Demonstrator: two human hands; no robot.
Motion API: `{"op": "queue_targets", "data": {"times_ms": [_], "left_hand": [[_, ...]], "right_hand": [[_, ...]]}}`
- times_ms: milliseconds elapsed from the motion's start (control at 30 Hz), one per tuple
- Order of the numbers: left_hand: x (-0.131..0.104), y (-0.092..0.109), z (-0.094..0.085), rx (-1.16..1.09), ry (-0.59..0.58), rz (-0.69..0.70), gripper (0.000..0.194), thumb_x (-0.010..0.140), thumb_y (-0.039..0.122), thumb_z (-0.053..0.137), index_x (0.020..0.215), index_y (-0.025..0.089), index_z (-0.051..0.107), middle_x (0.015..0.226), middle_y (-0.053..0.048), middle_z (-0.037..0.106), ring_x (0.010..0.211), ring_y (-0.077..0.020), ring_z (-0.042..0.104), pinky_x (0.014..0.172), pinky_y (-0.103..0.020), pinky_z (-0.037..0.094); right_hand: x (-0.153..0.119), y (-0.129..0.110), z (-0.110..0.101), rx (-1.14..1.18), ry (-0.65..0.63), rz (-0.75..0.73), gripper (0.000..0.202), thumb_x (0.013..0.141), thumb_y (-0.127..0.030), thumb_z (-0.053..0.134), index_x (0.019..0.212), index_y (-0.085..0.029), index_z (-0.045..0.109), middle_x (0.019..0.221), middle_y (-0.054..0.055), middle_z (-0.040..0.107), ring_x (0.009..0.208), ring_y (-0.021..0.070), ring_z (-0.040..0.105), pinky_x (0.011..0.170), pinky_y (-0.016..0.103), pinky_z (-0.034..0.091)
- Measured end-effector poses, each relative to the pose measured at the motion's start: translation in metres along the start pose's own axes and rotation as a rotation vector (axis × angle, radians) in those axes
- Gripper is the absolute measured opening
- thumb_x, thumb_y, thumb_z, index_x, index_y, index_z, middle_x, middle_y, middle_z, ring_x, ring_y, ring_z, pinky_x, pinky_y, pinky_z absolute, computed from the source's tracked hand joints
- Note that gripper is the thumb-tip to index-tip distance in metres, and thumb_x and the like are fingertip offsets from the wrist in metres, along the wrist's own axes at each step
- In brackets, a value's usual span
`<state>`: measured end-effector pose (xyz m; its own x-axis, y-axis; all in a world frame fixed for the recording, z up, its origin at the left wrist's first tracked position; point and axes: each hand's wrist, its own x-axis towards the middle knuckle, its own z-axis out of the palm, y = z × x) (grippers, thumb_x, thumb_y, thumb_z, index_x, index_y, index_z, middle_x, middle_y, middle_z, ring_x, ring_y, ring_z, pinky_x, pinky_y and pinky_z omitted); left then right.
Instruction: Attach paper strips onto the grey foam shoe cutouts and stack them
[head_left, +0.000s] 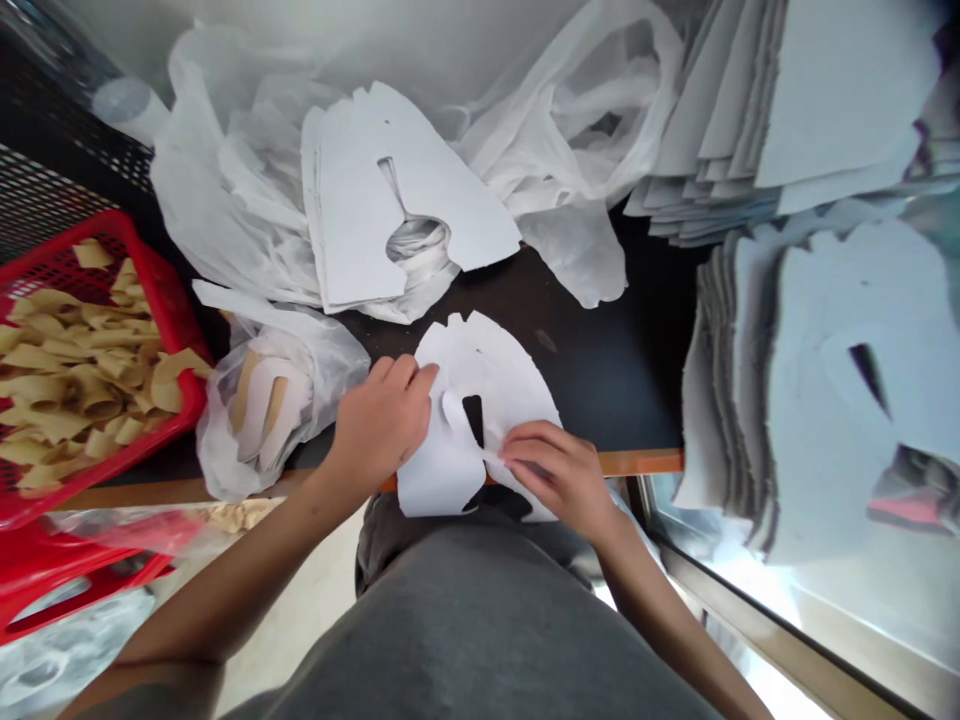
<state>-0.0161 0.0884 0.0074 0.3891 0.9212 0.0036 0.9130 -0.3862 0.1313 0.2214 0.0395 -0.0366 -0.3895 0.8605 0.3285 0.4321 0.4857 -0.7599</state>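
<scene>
A white cut piece shaped like a flat shoe upper (517, 385) lies at the front edge of the dark table, with a notched top and a narrow slot in the middle. My left hand (386, 415) is closed at its left edge, fingers curled against it. Beside the slot, my right hand (559, 470) pinches the piece's edge between thumb and fingers. Further back, a stack of similar white shoe uppers (352, 200) rests on plastic bags.
A red basket (191, 400) of curled tan pieces stands at left, near a clear bag (225, 450) holding white and tan strips. Tall stacks of white uppers (810, 420) and white sheets (832, 100) rise at right. A crumpled plastic bag (517, 150) lies at the back.
</scene>
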Motion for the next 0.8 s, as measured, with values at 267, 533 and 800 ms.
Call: {"op": "queue_targets", "data": {"times_ms": [267,533,800], "left_hand": [[-0.009,-0.021,0.035,-0.181,-0.067,0.266,0.055,0.101,0.018,0.033,0.155,0.008,0.028,0.162,-0.015,0.034,0.151,-0.0218,0.03,0.125,-0.042,0.029],[0.014,-0.017,0.04,-0.169,0.1,0.223,0.046,0.102,0.016,0.038,0.147,0.011,0.044,0.157,-0.015,0.042,0.148,-0.0243,0.038,0.12,-0.042,0.038],[-0.003,-0.016,0.039,-0.061,0.027,0.346,0.059,0.104,0.03,0.042,0.155,0.004,0.028,0.16,-0.02,0.034,0.151,-0.0266,0.031,0.122,-0.042,0.034]], "right_hand": [[0.019,-0.002,-0.006,-0.072,0.042,0.005,0.01,0.095,-0.02,0.061,0.094,-0.023,0.071,0.093,0.002,0.073,0.082,0.013,0.071,0.073,0.023,0.055],[0.032,0.007,-0.008,-0.37,-0.014,-0.113,0.021,0.095,-0.012,0.058,0.099,-0.025,0.074,0.103,0.001,0.074,0.084,0.0119,0.071,0.072,0.022,0.051],[0.029,0.014,-0.003,-0.379,0.017,-0.163,0.018,0.094,-0.011,0.061,0.097,-0.024,0.073,0.1,-0.001,0.074,0.081,0.0105,0.07,0.071,0.021,0.05]]}}
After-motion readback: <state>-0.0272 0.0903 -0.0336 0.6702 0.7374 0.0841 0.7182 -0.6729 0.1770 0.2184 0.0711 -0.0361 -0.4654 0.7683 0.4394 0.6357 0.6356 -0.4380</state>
